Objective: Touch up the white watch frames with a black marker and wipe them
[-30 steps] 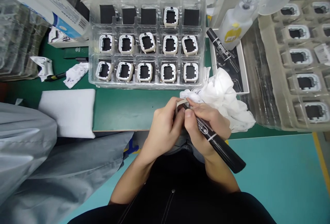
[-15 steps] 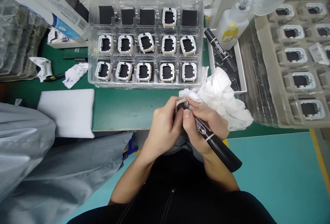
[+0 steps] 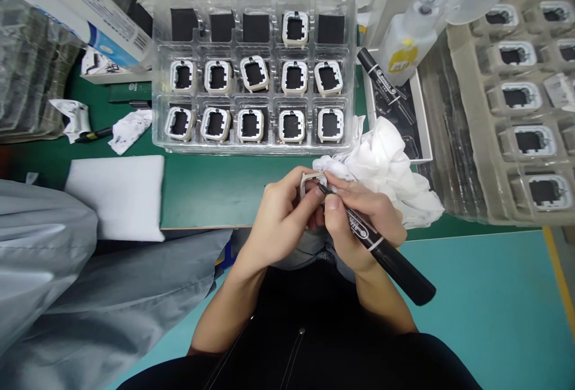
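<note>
Between thumb and fingers, my left hand (image 3: 282, 213) grips a small pale square frame (image 3: 308, 181), which looks like a watch case. My right hand (image 3: 359, 213) is closed around a black marker pen (image 3: 386, 252), its dark tip against the inner edge of the frame. The pen slants down to the right, thick end lowest. Fingers partly hide the frame. Behind my hands, a clear plastic tray (image 3: 256, 149) holds several similar white frames (image 3: 250, 124), each over a dark pad. Beside my right hand lies crumpled white cloth (image 3: 381, 156).
A white box (image 3: 424, 132) holds another marker (image 3: 381, 78) beside a clear pump bottle (image 3: 406, 42). More filled trays (image 3: 476, 156) are stacked at right. White foam (image 3: 117, 195) lies at left on the green table (image 3: 211, 192). Another person's grey clothing (image 3: 45, 246) is at far left.
The square frame has been turned so that more of its opening faces up. My right hand and the marker have shifted slightly right and down.
</note>
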Action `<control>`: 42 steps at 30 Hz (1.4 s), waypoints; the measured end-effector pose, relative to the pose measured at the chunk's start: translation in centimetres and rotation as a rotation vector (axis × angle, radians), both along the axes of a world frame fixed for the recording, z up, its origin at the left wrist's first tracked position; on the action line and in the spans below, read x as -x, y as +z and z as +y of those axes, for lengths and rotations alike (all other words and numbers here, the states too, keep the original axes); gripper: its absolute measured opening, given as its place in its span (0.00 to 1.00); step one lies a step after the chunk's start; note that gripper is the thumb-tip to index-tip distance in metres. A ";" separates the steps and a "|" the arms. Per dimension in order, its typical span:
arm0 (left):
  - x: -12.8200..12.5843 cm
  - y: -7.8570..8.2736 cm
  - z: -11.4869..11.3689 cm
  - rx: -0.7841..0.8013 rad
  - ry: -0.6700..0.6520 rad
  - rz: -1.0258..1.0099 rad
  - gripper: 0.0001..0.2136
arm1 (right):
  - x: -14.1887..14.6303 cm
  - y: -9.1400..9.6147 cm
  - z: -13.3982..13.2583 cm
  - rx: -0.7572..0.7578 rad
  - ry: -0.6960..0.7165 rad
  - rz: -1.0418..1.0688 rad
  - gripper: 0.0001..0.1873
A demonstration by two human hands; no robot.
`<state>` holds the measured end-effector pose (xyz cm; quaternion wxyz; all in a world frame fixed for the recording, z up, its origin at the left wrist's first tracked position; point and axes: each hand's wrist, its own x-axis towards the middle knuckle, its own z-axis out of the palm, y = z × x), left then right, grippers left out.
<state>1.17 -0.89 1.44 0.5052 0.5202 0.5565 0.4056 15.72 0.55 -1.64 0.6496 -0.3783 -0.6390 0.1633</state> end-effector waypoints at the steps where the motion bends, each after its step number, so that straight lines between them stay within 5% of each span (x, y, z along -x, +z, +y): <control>1: 0.1 0.1 0.1 0.045 -0.014 -0.073 0.08 | 0.0 -0.1 0.0 0.006 0.001 0.017 0.11; 5: 0.4 0.5 0.5 0.152 -0.035 -0.267 0.11 | 0.0 -0.2 -0.1 0.015 0.029 0.069 0.11; 12: 0.4 0.9 0.8 0.210 -0.035 -0.269 0.16 | 0.1 0.0 -0.1 0.052 0.007 0.032 0.08; 18: 0.2 0.2 0.2 0.042 -0.014 -0.093 0.07 | 0.1 0.0 -0.1 0.079 -0.004 0.018 0.07; 24: 0.3 -0.2 -0.1 -0.078 -0.008 0.096 0.10 | 0.1 0.0 0.0 0.056 -0.012 0.038 0.07; 42: -0.5 -0.6 -0.5 -0.248 0.025 0.207 0.05 | -0.1 -0.6 -0.2 0.067 -0.005 0.017 0.07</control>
